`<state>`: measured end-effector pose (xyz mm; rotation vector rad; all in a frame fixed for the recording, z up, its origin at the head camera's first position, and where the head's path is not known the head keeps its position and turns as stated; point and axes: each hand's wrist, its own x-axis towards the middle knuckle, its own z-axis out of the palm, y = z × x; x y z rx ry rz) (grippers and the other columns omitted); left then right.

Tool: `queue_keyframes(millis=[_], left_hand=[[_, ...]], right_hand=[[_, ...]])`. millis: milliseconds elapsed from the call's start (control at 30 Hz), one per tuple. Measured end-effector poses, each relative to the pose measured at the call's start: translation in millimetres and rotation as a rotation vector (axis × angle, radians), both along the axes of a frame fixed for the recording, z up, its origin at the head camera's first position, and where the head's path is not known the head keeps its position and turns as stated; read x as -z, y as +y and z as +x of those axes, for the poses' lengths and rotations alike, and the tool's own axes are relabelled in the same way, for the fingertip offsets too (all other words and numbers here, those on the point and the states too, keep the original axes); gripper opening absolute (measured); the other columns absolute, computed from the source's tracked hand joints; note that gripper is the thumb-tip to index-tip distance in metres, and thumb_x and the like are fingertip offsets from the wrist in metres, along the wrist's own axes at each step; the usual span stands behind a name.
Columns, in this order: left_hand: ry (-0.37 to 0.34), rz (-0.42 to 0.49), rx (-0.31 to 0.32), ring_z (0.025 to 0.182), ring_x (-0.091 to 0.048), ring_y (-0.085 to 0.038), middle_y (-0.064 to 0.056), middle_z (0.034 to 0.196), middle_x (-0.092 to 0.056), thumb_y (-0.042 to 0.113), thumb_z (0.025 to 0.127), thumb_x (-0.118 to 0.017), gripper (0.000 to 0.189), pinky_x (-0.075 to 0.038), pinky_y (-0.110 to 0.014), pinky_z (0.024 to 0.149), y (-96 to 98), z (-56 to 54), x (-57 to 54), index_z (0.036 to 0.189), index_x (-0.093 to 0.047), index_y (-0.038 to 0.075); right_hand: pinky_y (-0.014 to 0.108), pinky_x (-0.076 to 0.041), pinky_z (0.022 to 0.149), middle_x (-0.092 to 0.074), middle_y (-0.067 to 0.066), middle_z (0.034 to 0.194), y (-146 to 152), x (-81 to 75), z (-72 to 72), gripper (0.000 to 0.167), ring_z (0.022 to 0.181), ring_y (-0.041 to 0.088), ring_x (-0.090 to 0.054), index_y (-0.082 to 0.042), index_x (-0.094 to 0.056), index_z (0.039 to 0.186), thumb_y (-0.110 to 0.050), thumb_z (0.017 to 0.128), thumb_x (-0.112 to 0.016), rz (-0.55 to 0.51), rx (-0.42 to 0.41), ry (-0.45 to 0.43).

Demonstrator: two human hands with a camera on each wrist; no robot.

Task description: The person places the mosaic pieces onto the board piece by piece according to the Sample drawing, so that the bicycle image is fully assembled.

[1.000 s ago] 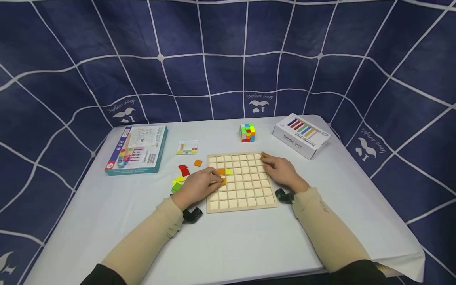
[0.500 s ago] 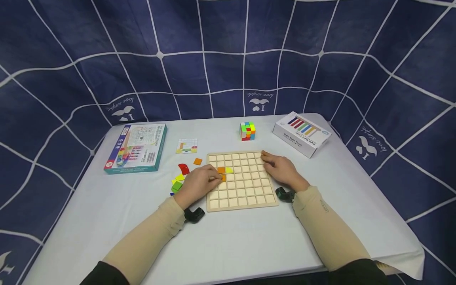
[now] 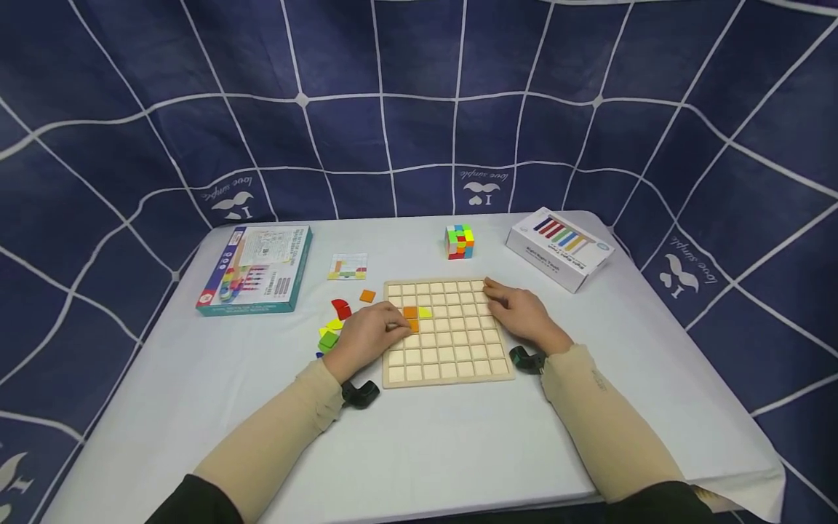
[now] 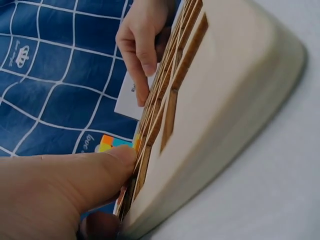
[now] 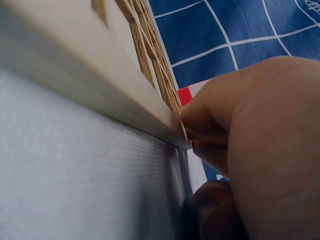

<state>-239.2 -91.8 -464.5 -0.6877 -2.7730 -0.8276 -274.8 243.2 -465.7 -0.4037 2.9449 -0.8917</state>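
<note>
A wooden grid board (image 3: 452, 371) lies on the white table. Two orange tiles, the upper one (image 3: 409, 312) and the lower one (image 3: 413, 326), sit at its left part, with a yellow tile (image 3: 425, 312) beside the upper one. My left hand (image 3: 369, 335) reaches over the board's left edge, its thumb and fingertips at the lower orange tile. In the left wrist view the thumb (image 4: 112, 167) lies low over the grid, and the fingertips are mostly hidden. My right hand (image 3: 521, 316) holds the board's upper right edge; in the right wrist view its fingers (image 5: 210, 112) meet that edge.
Loose red (image 3: 342, 309), yellow and green pieces (image 3: 328, 340) lie left of the board, with an orange tile (image 3: 367, 295) nearby. Behind are a pattern card (image 3: 348, 266), a puzzle cube (image 3: 460, 241), a flat teal-sided box (image 3: 257, 269) and a white box (image 3: 559, 249).
The lower orange tile has shifted slightly up, closer beneath the upper one, and shows more beside my left fingertips. My right hand stays at the board's edge. The head view has shifted a little.
</note>
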Motion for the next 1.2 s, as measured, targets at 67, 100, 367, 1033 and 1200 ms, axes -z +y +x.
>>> queue_keyframes(millis=[67,100,367,1033,1200], left_hand=[[0.019,0.01,-0.032,0.089,-0.069,-0.012,0.011,0.1,-0.072,0.034,0.09,-0.081,0.011,-0.051,-0.027,0.067,-1.6,-0.6,0.4,0.096,-0.083,0.025],[0.028,0.021,-0.062,0.088,-0.069,-0.013,0.01,0.101,-0.073,0.035,0.09,-0.08,0.012,-0.05,-0.027,0.065,-3.2,-1.4,0.4,0.097,-0.083,0.025],[0.033,0.028,-0.392,0.092,-0.073,-0.024,-0.004,0.118,-0.072,0.031,0.093,-0.076,0.03,-0.051,-0.034,0.057,-24.9,-15.2,-2.3,0.119,-0.078,0.016],[-0.001,-0.152,-0.328,0.109,-0.072,-0.03,-0.005,0.135,-0.068,0.035,0.096,-0.074,0.036,-0.057,-0.041,0.067,-30.3,-25.5,-0.3,0.128,-0.074,0.021],[-0.014,-0.159,-0.297,0.114,-0.071,-0.025,-0.001,0.13,-0.072,0.033,0.098,-0.071,0.027,-0.058,-0.039,0.073,-30.7,-22.7,0.8,0.121,-0.078,0.02]], right_hand=[[0.056,-0.034,0.118,-0.042,-0.002,0.162,1,0.4,0.2,0.047,0.148,0.034,-0.04,-0.012,-0.054,0.149,-0.028,0.105,-0.054,0.009,-0.003,0.003],[0.056,-0.034,0.118,-0.042,-0.002,0.162,1,0.5,0.2,0.046,0.148,0.034,-0.04,-0.012,-0.054,0.149,-0.028,0.106,-0.054,0.012,-0.005,0.003],[0.056,-0.034,0.117,-0.043,-0.003,0.161,0,-1.3,1.2,0.047,0.148,0.033,-0.041,-0.012,-0.054,0.149,-0.027,0.105,-0.055,0.003,-0.015,0.011],[0.056,-0.034,0.117,-0.042,-0.002,0.161,0,-1.3,3.7,0.049,0.148,0.034,-0.041,-0.01,-0.054,0.149,-0.027,0.103,-0.056,0.014,-0.01,0.016],[0.056,-0.034,0.117,-0.042,-0.002,0.161,-2,-2.4,3.7,0.048,0.148,0.034,-0.041,-0.01,-0.054,0.149,-0.027,0.103,-0.056,0.005,-0.019,0.011]])
